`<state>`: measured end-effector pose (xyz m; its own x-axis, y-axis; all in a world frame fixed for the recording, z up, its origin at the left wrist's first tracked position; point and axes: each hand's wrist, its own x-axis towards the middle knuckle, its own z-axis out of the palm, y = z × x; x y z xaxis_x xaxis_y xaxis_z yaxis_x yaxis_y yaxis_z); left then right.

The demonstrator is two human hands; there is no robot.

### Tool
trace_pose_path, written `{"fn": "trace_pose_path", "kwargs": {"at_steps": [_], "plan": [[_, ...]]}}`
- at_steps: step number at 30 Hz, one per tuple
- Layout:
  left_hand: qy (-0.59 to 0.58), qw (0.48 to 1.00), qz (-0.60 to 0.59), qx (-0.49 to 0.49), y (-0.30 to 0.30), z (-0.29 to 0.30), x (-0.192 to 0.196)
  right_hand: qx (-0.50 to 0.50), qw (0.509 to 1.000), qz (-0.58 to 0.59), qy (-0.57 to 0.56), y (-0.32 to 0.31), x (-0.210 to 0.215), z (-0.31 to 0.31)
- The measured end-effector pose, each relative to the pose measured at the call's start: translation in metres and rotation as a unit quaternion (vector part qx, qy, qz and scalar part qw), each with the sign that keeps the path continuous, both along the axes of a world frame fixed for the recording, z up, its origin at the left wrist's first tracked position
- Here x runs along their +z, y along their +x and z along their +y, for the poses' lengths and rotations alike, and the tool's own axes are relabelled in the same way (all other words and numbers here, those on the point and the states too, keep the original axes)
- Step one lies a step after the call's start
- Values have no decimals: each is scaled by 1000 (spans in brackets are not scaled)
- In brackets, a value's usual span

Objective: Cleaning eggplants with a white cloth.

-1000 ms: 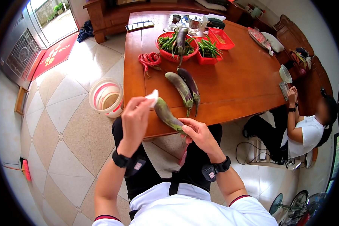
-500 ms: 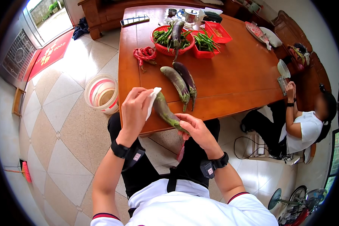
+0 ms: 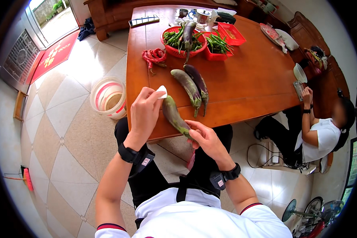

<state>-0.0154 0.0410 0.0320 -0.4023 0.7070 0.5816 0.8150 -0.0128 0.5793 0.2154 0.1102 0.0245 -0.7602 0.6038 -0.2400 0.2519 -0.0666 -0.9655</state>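
My right hand (image 3: pixel 208 142) grips a greenish-purple eggplant (image 3: pixel 173 113) by its stem end, holding it at a slant over the table's near edge. In my left hand (image 3: pixel 143 115) a folded white tissue (image 3: pixel 162 91) is pinched between thumb and fingers, close to the eggplant's rounded far end. Two more eggplants lie side by side just beyond: a paler one (image 3: pixel 186 88) and a darker one (image 3: pixel 199 85). Farther back, another eggplant (image 3: pixel 189 33) rests on green peppers in a red round basket (image 3: pixel 182 52).
Red chili peppers (image 3: pixel 154 57) lie left of the basket. Green peppers fill a red square basket (image 3: pixel 218 56). A phone (image 3: pixel 144 20) is at the far left of the wooden table (image 3: pixel 250 79). A bucket (image 3: pixel 109 97) stands on the floor. A person (image 3: pixel 319 129) sits at the right.
My left hand has risen slightly, and the tissue now shows as a smaller piece above the eggplant's end instead of hanging along its side. My right hand keeps its hold.
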Motion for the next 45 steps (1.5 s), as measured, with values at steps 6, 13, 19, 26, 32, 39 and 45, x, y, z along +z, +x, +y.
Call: {"fn": "trace_pose_path", "kwargs": {"at_steps": [6, 13, 19, 26, 32, 39, 45], "plan": [[-2, 995, -32, -92, 26, -10, -8, -51, 998, -4, 22, 5, 4, 5], [-26, 997, -54, -48, 22, -5, -13, -89, 988, 1, 125, 3, 5, 5], [5, 997, -77, 14, 13, -21, 1, -100, 995, 20, 13, 12, -1, 5], [14, 988, 66, -137, 66, -35, -9, -64, 997, 35, -34, 10, -1, 0], [-18, 1000, 6, -6, 6, -12, -13, -69, 996, 29, -44, 12, 2, 0], [53, 996, -76, -15, 26, -24, 6, -90, 988, 55, -112, 15, -2, -2], [48, 995, -63, -56, 47, -23, -10, -74, 988, 59, -125, 17, -4, -3]]}}
